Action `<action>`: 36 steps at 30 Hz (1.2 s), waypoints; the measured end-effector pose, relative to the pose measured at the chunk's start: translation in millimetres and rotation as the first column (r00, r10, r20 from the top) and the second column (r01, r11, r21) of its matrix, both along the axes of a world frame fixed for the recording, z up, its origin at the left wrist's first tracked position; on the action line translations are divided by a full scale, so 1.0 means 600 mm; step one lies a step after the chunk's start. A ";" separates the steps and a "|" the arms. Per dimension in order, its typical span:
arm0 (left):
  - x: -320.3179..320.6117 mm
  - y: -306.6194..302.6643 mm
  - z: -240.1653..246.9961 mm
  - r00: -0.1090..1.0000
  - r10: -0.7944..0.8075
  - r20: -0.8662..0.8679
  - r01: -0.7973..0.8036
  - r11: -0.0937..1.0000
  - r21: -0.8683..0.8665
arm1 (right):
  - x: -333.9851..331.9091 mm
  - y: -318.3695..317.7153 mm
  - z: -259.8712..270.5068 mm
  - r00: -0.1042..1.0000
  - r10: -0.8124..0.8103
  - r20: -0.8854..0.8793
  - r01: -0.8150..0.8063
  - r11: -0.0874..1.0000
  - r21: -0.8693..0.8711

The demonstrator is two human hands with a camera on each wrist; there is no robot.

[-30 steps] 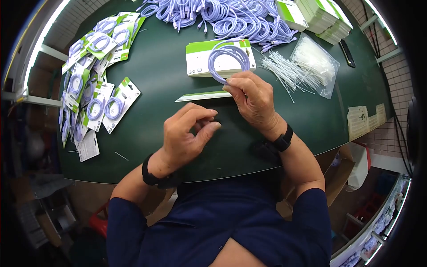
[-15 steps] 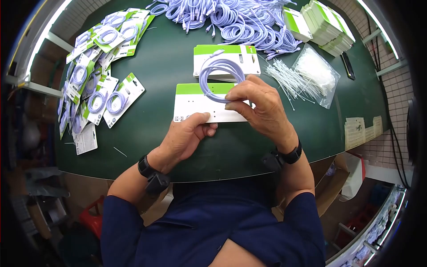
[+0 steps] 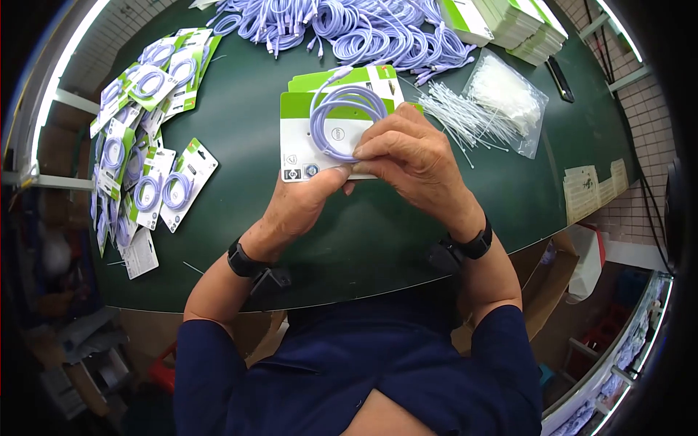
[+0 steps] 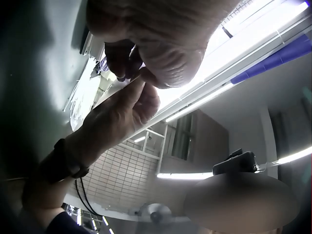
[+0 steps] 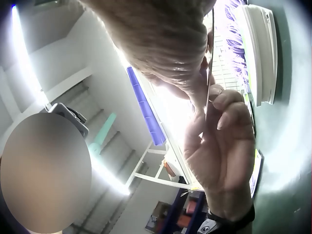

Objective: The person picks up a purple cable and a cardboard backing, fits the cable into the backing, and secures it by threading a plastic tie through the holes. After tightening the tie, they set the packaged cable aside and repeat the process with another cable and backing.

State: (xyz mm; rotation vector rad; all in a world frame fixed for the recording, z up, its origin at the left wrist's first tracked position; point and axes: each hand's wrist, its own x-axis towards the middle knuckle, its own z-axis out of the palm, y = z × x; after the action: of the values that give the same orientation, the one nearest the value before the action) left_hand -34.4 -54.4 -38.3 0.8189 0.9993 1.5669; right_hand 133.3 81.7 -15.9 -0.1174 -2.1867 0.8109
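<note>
My left hand [image 3: 302,207] grips a white and green packaging card [image 3: 294,138] by its lower edge, thumb on the front. Against the card's printed face lies a coiled lilac cable [image 3: 317,122], its plug end sticking up past the top edge. The right hand [image 3: 420,161] pinches the coil's lower right side between thumb and fingers, close to the card. In the right wrist view the card [image 5: 210,73] appears edge-on, with the left hand's fingers [image 5: 231,109] behind it. The coil is mostly hidden in both wrist views.
A stack of cards [image 3: 382,75] lies just behind the held card. Farther back are a heap of lilac cables [image 3: 363,36] and more card stacks [image 3: 523,33]. White cable ties [image 3: 458,116] and a plastic bag [image 3: 505,98] lie right. Carded cables [image 3: 149,83] pile up left.
The left hand has picked up the card from the table and turned its printed face up. The right hand has brought the coil from above the stack onto the card.
</note>
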 end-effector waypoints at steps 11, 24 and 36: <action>0.022 0.034 -0.008 0.955 0.265 -0.134 -0.260 0.964 0.051 | -0.011 -0.014 -0.033 0.999 0.044 0.013 -0.040 0.969 -0.245; 0.008 0.035 -0.008 0.895 0.388 -0.223 -0.379 0.922 0.084 | -0.016 -0.022 -0.028 0.996 0.067 0.059 -0.048 0.962 -0.268; 0.001 0.031 0.000 0.915 0.305 -0.265 -0.336 0.938 -0.081 | -0.023 -0.041 -0.033 0.995 -0.101 -0.001 0.101 0.992 -0.076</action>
State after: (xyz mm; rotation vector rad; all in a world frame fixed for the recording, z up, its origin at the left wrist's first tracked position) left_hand -33.8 -36.0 -38.4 0.8063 1.4619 1.6820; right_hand 119.4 57.2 -36.0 -0.2614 -2.1273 0.8356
